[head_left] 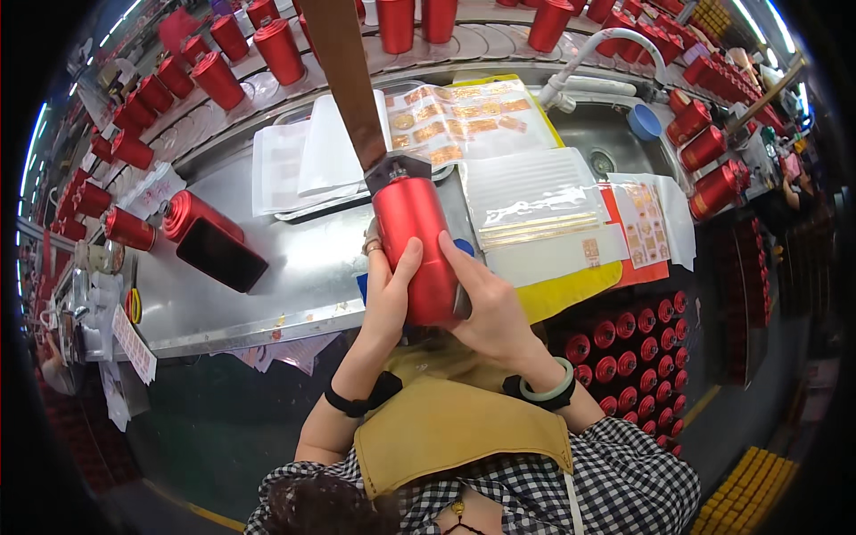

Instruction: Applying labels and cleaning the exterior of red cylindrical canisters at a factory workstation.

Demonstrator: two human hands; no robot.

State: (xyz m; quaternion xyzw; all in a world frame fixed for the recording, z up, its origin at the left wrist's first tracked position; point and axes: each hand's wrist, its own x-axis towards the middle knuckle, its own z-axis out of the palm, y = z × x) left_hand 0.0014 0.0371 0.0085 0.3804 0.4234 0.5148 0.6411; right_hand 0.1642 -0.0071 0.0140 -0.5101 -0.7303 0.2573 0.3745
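A glossy red metal bottle (412, 234) is between my two hands, in the middle of the view. Its far end meets a dark metal bracket (399, 168) at the foot of a brown bar (346, 80). My left hand (389, 294) is wrapped around the bottle's left side, its thumb along the front. On the other side, my right hand (496, 314) presses its thumb on the bottle's surface and curls its fingers round the near end. Some fingers of both hands are hidden behind the bottle. Printed gold decal sheets (468, 114) lie beyond it.
A phone (218, 253) leans on another red bottle at left, with yellow-handled scissors (135, 305) farther left. White sheets (535, 201) lie right of my hands. A sink (615, 134) with a white faucet (615, 36) holds a blue cup (644, 122). Red bottles line a conveyor (473, 45) behind.
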